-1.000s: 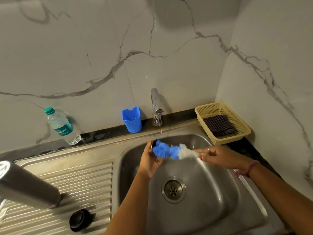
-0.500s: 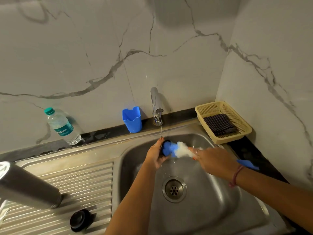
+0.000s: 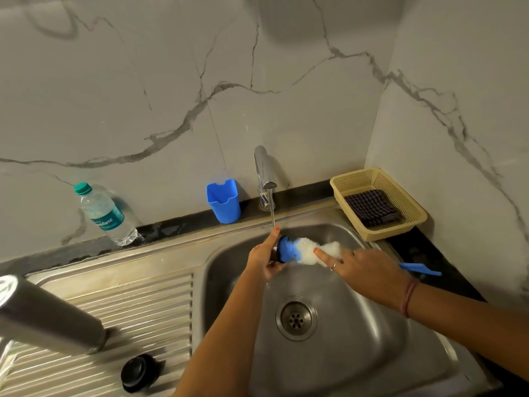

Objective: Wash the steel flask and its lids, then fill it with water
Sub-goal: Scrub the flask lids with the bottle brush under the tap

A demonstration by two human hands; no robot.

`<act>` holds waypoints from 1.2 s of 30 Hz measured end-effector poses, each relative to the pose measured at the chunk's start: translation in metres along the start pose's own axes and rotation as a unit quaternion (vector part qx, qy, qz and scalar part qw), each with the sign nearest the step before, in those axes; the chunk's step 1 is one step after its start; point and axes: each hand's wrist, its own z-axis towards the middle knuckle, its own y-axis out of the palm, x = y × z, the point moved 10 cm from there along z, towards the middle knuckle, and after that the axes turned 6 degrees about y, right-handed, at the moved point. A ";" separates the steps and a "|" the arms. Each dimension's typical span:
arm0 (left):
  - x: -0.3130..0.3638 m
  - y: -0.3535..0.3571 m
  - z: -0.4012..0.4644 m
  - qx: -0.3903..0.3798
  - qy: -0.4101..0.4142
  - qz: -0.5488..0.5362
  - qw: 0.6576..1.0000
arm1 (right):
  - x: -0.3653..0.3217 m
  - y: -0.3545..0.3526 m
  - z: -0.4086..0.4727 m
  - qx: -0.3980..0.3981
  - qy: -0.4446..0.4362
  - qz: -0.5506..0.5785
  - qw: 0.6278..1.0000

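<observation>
Since a moment ago the brush (image 3: 303, 250) has pushed deeper into the lid (image 3: 275, 253) gripped by the left hand (image 3: 264, 257) under the tap (image 3: 264, 173), right hand (image 3: 369, 267) clasping its handle, while the flask (image 3: 48, 313) waits on the drainboard (image 3: 143, 310), unwashed I judge.

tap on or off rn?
On. A thin stream of water runs from the tap spout down to the lid that the left hand holds over the sink.

Brushed steel sink (image 3: 372, 353), glossy marble wall (image 3: 143, 81), perforated plastic basket (image 3: 406, 196).
</observation>
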 end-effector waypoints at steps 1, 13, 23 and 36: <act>0.000 0.000 0.000 0.010 -0.004 0.003 1.000 | -0.002 0.001 -0.002 0.026 -0.011 -0.028 0.999; 0.002 0.002 -0.005 -0.066 -0.007 -0.088 0.994 | -0.018 0.078 -0.022 -0.359 0.411 0.748 0.376; 0.001 0.000 0.001 -0.022 -0.002 -0.010 1.000 | -0.017 0.015 0.001 -0.148 0.089 0.071 0.982; -0.006 0.009 0.002 -0.057 -0.022 -0.121 0.991 | -0.027 0.059 -0.024 -0.340 0.411 0.752 0.388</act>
